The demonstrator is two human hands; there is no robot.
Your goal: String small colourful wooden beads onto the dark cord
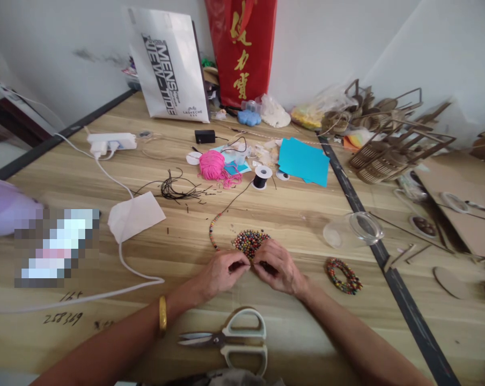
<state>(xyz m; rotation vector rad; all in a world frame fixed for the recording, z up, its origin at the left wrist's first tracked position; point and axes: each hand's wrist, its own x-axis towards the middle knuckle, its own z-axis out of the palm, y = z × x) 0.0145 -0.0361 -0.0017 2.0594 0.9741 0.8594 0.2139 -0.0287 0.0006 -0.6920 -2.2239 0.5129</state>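
My left hand (220, 273) is closed in a pinch, and a black cord strung with colored beads (211, 231) runs into it from behind. Its fingertips almost meet those of my right hand (280, 268), also pinched; whatever sits between the right fingers is too small to make out. Just beyond both hands lies a pile of loose multicolored beads (248, 240), partly covered by the right hand. The far end of the cord leads to a spool of black cord (262, 177). Scissors with white handles (226, 339) lie on the table nearer to me.
A finished-looking coil of beads (343, 276) and a clear jar (357, 229) are at the right. Pink yarn (212, 164), blue sheets (305, 161) and loose black cord (180, 187) lie farther back. A white cable (124, 260) and a blurred phone-like object (59, 246) occupy the left.
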